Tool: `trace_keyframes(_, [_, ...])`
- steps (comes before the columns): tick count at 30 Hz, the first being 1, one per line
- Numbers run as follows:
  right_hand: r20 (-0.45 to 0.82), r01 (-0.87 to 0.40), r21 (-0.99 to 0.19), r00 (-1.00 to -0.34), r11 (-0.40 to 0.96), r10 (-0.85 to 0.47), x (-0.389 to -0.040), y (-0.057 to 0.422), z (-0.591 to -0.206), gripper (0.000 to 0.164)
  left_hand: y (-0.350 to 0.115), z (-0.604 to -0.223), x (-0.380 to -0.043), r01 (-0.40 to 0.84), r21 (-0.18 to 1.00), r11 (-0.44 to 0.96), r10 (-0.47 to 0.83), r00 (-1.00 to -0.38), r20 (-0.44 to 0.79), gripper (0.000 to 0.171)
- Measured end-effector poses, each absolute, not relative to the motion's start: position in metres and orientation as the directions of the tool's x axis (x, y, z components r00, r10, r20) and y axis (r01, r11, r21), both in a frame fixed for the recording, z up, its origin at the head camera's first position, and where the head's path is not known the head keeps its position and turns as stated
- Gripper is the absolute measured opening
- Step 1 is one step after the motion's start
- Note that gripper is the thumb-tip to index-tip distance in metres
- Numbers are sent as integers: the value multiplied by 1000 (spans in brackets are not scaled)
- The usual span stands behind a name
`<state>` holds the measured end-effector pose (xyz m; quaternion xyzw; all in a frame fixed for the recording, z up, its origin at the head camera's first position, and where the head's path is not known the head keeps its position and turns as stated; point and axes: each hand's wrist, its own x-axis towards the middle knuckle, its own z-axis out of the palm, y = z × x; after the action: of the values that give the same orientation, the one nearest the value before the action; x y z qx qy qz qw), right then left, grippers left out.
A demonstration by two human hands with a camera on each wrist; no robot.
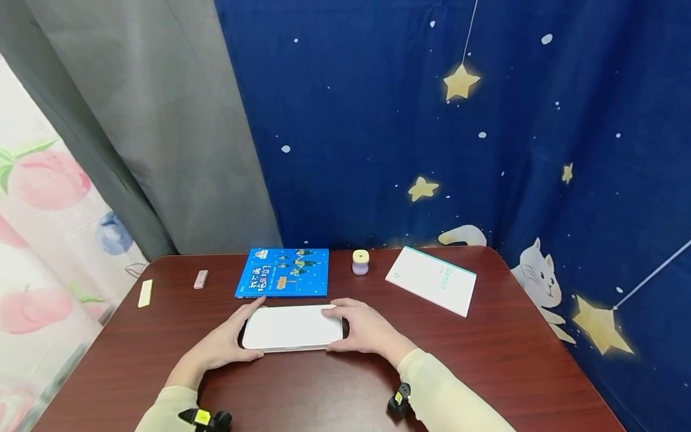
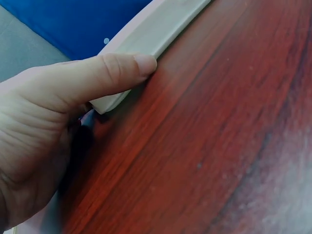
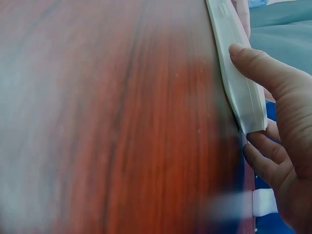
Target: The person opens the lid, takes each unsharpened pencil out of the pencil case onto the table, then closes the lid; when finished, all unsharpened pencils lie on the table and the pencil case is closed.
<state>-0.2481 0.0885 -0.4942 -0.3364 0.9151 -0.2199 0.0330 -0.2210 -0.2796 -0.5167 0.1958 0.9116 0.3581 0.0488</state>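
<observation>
A flat white rectangular box (image 1: 291,327) with rounded corners lies in front of the blue book, long side across the table. My left hand (image 1: 229,336) grips its left end, thumb along the near side and fingers toward the far edge. From the right, my right hand (image 1: 364,327) holds the other end the same way. The left wrist view shows the left thumb (image 2: 129,68) pressed to the box's pale side wall (image 2: 180,24). In the right wrist view the right thumb (image 3: 253,61) lies against that wall (image 3: 239,87), several fingers curling around the end.
Behind the box lies a blue book (image 1: 302,270). A small yellow and lilac container (image 1: 360,262) stands beside it, and a white booklet (image 1: 432,282) lies to the right. A pink block (image 1: 201,279) and a pale yellow block (image 1: 145,293) are at left on the brown table (image 1: 302,396).
</observation>
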Motion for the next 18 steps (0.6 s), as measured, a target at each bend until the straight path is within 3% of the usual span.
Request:
trace_keyframes(12, [94, -594, -486, -765, 642, -637, -256, 85, -493, 73, -282, -520, -219, 306, 673, 673, 353, -933, 71, 123])
trace_keyframes(18, [123, -563, -601, -767, 568, -630, -264, 86, -489, 63, -283, -518, -220, 307, 687, 659, 359, -930, 71, 124])
